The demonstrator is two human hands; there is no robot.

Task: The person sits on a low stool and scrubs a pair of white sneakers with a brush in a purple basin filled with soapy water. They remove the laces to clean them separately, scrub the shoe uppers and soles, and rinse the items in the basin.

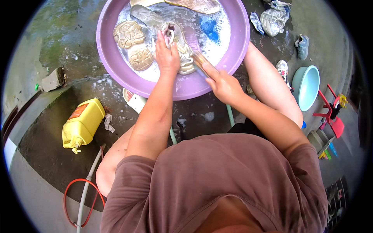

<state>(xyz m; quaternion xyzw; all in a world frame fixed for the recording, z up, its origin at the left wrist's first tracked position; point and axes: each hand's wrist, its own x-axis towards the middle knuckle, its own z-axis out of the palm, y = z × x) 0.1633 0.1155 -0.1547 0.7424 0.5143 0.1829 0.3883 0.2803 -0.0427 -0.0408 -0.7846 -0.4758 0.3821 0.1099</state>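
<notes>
A pale laced sneaker (183, 51) lies in a round purple basin (106, 48) of sudsy water. My left hand (167, 56) grips the sneaker near its heel opening. In my right hand (223, 83) is a scrubbing brush (201, 61), blurred and up against the side of the sneaker. Left of it, a second shoe rests sole up, its patterned tan sole (129, 34) above the suds. Insoles (193, 5) lean at the far rim of the basin. Something blue (209, 29) is partly sunk in the foam on the right.
A yellow jug (84, 122) lies at left near a stone block (53, 79) and a hose (84, 201). On the right are a light-blue basin (306, 87), a small blue shoe (302, 47), a white shoe (282, 70) and a red plastic chair (332, 115). The concrete floor is wet.
</notes>
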